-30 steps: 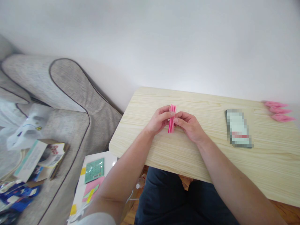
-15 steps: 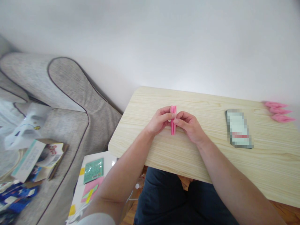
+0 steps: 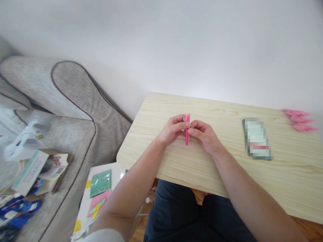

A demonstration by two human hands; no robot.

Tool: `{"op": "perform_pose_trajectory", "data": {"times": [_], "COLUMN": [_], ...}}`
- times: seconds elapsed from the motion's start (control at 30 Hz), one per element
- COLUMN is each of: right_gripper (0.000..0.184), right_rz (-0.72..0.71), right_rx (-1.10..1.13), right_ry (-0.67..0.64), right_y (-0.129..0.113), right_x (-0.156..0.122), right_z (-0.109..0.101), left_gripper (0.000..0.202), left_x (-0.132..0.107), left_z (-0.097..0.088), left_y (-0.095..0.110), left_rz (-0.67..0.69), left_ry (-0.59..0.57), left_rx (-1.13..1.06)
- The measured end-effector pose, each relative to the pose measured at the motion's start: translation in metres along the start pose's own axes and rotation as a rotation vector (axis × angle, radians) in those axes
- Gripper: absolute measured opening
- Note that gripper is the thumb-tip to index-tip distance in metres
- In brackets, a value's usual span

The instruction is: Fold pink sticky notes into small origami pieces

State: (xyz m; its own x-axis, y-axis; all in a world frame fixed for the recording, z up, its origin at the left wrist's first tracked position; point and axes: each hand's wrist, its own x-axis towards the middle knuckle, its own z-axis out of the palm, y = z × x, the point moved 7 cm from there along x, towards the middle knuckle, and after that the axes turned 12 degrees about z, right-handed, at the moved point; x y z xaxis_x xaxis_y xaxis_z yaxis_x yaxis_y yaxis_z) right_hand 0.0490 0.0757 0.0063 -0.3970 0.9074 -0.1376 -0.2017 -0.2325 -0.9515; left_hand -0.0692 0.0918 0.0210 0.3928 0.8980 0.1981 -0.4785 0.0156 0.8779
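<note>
A narrow strip of folded pink paper (image 3: 187, 137) is held upright just above the wooden table (image 3: 156, 104). My left hand (image 3: 174, 129) pinches it from the left, thumb across its front. From the right, my right hand (image 3: 203, 134) grips the paper's edge between thumb and fingers. Several layers show along the strip's length; its middle is partly covered by my fingertips. Three folded pink paper pieces (image 3: 304, 128) lie at the table's far right.
A phone with a blurred screen (image 3: 257, 137) lies right of my hands. On a lower white surface at left are a green packet (image 3: 101, 183) and pink sheets (image 3: 97, 201). A grey sofa (image 3: 73, 87) holds an opened box (image 3: 32, 171) and plastic bags.
The pink strip looks narrower now, its right side pressed in closer to the left. Both hands stay almost where they were, the right thumb shifted slightly.
</note>
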Motion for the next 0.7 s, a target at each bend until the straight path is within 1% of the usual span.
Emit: {"op": "perform_pose_trajectory", "data": {"times": [0.5, 0.7], "right_gripper": [0.021, 0.024], "right_rz": [-0.002, -0.001], "right_rx": [0.011, 0.005], "right_ry": [-0.017, -0.006], "right_y": [-0.0005, -0.0012], "right_x": [0.0002, -0.0002], "right_z": [0.0011, 0.0012], "left_gripper": [0.033, 0.033], "left_x": [0.0001, -0.0002], "left_z": [0.0009, 0.0011], "left_y": [0.002, 0.0017], "left_rz": [0.009, 0.002], "left_ry": [-0.016, -0.008], "left_rx": [0.011, 0.015]}}
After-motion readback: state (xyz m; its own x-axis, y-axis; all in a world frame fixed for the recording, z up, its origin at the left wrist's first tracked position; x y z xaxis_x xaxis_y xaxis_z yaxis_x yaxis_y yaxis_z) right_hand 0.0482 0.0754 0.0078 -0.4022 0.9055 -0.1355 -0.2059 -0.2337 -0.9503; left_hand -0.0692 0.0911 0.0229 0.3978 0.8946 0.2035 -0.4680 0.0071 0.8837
